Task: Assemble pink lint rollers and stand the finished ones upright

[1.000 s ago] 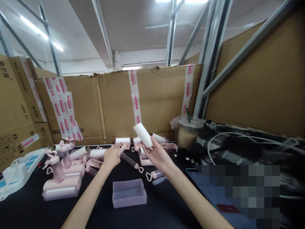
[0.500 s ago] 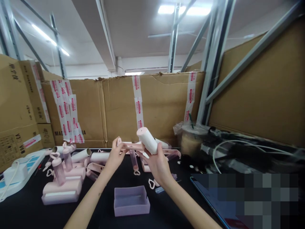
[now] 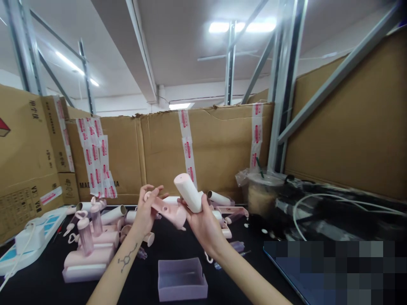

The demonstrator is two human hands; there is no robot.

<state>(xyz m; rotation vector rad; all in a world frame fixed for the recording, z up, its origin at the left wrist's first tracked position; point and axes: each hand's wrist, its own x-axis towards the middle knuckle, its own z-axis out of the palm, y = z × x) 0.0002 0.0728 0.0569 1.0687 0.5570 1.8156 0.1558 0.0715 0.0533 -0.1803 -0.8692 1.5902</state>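
My left hand point(image 3: 146, 214) grips a curved pink plastic housing point(image 3: 170, 213) by its left end, and its other end slopes down toward my right palm. My right hand point(image 3: 205, 224) is closed around a white lint roller point(image 3: 191, 195) with a pink end cap, which tilts up and to the left. The roller and the housing are close together; whether they touch is hidden by my fingers. Below both hands, a translucent purple tray point(image 3: 182, 293) sits on the black table.
Assembled pink lint rollers point(image 3: 87, 258) with upright handles stand at left, beside a white power strip point(image 3: 40, 250). More white rolls and pink parts lie behind. To the right are a drink cup point(image 3: 262, 195), a white cable point(image 3: 297, 212) and a tablet-like device point(image 3: 282, 271). Cardboard point(image 3: 219, 152) walls the back.
The pink housing has turned from nearly level to sloping, showing its broad face. The roller has moved slightly left and down. The camera view has shifted a little.
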